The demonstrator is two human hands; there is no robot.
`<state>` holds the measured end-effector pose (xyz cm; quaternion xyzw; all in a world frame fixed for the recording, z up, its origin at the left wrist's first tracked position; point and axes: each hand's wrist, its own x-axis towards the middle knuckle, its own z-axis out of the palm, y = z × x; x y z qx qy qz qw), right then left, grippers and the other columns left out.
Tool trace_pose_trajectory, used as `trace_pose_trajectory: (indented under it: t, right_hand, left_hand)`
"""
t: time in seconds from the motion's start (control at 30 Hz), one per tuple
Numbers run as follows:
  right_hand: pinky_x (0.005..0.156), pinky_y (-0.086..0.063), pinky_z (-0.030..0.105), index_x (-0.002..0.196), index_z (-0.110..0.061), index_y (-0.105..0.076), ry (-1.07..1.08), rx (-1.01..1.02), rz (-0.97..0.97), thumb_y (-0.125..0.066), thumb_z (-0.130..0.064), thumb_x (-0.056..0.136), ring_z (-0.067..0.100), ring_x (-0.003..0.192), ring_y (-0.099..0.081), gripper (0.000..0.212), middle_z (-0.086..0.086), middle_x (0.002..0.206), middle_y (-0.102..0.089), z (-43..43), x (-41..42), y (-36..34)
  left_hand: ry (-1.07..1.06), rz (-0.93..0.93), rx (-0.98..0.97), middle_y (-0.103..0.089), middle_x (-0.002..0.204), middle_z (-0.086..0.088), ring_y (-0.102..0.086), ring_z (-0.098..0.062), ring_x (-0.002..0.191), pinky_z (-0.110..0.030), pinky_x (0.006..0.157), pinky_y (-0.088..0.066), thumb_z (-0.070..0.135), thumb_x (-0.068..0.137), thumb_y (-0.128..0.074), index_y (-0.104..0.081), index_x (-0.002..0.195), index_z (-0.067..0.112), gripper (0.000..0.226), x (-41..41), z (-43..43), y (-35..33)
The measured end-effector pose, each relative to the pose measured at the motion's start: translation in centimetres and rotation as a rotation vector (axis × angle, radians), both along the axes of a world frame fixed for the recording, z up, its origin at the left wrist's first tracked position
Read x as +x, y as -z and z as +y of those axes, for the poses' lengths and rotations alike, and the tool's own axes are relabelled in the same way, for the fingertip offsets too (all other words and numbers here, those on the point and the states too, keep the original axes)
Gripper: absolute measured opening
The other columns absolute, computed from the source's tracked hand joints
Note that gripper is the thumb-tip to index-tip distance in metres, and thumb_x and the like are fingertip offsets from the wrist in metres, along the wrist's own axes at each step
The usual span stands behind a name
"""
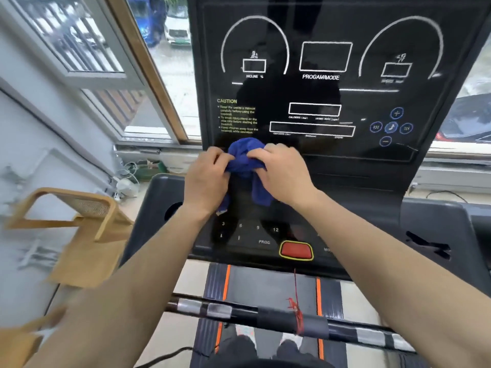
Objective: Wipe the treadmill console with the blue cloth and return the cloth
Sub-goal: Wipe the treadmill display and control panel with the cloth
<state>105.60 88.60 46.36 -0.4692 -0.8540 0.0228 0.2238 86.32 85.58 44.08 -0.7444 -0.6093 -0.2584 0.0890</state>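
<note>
Both hands, left hand (206, 179) and right hand (284, 173), around bunched blue cloth (245, 160) before treadmill console (318, 102)

Blue cloth (245, 160) bunched up, loose ends hanging, held in front of the lower panel. Treadmill console (326, 83): black, glossy, upright, white display outlines, red button at bottom.

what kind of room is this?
Likely a home or small private workout corner, not a commercial gym: one treadmill console pushed against a window overlooking parked cars, a wooden chair beside it, loose cables on the sill.
</note>
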Motion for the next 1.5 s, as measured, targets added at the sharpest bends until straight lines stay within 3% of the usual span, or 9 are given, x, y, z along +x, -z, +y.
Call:
trace_pose_trajectory:
  t: [0.1,0.23,0.3,0.4,0.53,0.7,1.0,1.23,1.5]
  right_hand:
    - [0.074,-0.051,0.038,0.117,-0.020,-0.072,-0.061,-0.037,0.214,-0.060,-0.009,0.085,0.031,0.091,-0.060,0.036,0.006,0.106,-0.064,-1.1,-2.4,-1.3]
    - [0.075,-0.052,0.044,0.117,-0.014,-0.072,-0.082,0.114,0.002,-0.066,-0.003,0.076,0.037,0.095,-0.059,0.043,0.013,0.121,-0.064,-2.6,-5.0,1.0]
    - [0.096,-0.048,0.048,0.135,-0.010,-0.060,-0.128,-0.073,-0.125,-0.064,-0.007,0.080,0.039,0.124,-0.051,0.055,0.015,0.146,-0.051,-3.7,-5.3,3.4]
    - [0.122,-0.017,0.038,0.158,-0.015,-0.024,-0.231,-0.432,-0.261,-0.050,-0.019,0.095,0.024,0.153,-0.014,0.068,0.007,0.167,-0.012,-5.7,-4.5,7.3]
    - [0.125,-0.005,0.043,0.160,-0.017,-0.013,-0.248,-0.436,-0.321,-0.040,-0.042,0.099,0.022,0.155,0.000,0.071,0.004,0.168,0.000,-7.9,-4.2,10.1]
    - [0.123,-0.011,0.044,0.158,-0.019,-0.025,-0.198,-0.380,-0.292,-0.042,-0.048,0.090,0.024,0.153,-0.014,0.076,0.003,0.166,-0.017,-11.7,-4.2,11.2]
    - [0.125,-0.008,0.042,0.160,-0.020,-0.016,-0.202,-0.339,-0.371,-0.023,-0.055,0.098,0.018,0.154,-0.003,0.071,-0.003,0.168,-0.006,-5.9,-3.6,10.4]
    - [0.122,-0.016,0.046,0.157,-0.015,-0.028,-0.051,-0.396,-0.298,-0.033,-0.063,0.093,0.026,0.153,-0.014,0.080,0.003,0.166,-0.019,-15.0,-2.2,11.7]
    - [0.125,-0.007,0.045,0.160,-0.018,-0.012,0.008,-0.430,-0.277,-0.032,-0.055,0.097,0.019,0.155,0.004,0.076,-0.002,0.168,-0.001,-9.1,-3.0,11.0]
  left_hand:
    - [-0.099,-0.187,0.029,-0.064,0.115,-0.011,-0.061,-0.033,0.101,-0.042,0.071,-0.053,0.004,0.081,-0.065,-0.069,0.114,0.009,0.034,-2.3,-2.7,-1.6]
    - [-0.079,-0.257,-0.214,-0.054,0.135,-0.003,-0.055,-0.024,0.119,-0.041,0.086,-0.055,0.010,0.083,-0.064,-0.062,0.128,0.015,0.045,-3.0,-5.2,0.5]
    - [-0.047,-0.199,-0.430,-0.053,0.140,0.000,-0.051,-0.019,0.126,-0.040,0.095,-0.052,0.026,0.087,-0.065,-0.070,0.120,0.016,0.035,-3.0,-6.6,3.1]
    - [-0.052,-0.304,-0.522,-0.061,0.136,0.007,-0.053,-0.012,0.125,-0.035,0.099,-0.048,0.036,0.094,-0.057,-0.078,0.105,0.018,0.030,-2.9,-8.6,6.1]
    - [-0.176,-0.289,-0.397,-0.068,0.107,0.009,-0.062,-0.016,0.102,-0.036,0.080,-0.052,0.032,0.095,-0.054,-0.072,0.091,0.020,0.022,-2.3,-9.2,7.0]
    - [-0.151,-0.147,-0.299,-0.062,0.089,0.003,-0.063,-0.022,0.078,-0.041,0.059,-0.053,0.034,0.092,-0.052,-0.065,0.088,0.019,0.020,-2.2,-11.1,8.3]
    - [-0.133,-0.241,-0.205,-0.066,0.096,-0.007,-0.060,-0.029,0.080,-0.042,0.074,-0.051,0.012,0.093,-0.063,-0.070,0.098,0.009,0.009,-1.0,-6.6,9.4]
    - [0.078,-0.193,-0.276,-0.061,0.080,0.002,-0.061,-0.022,0.062,-0.035,0.052,-0.049,0.027,0.084,-0.062,-0.068,0.080,0.017,0.012,-0.8,-11.0,9.1]
    - [-0.068,-0.106,-0.221,-0.063,0.087,-0.008,-0.062,-0.028,0.069,-0.039,0.059,-0.051,0.020,0.093,-0.057,-0.069,0.087,0.010,0.016,1.0,-6.1,9.4]
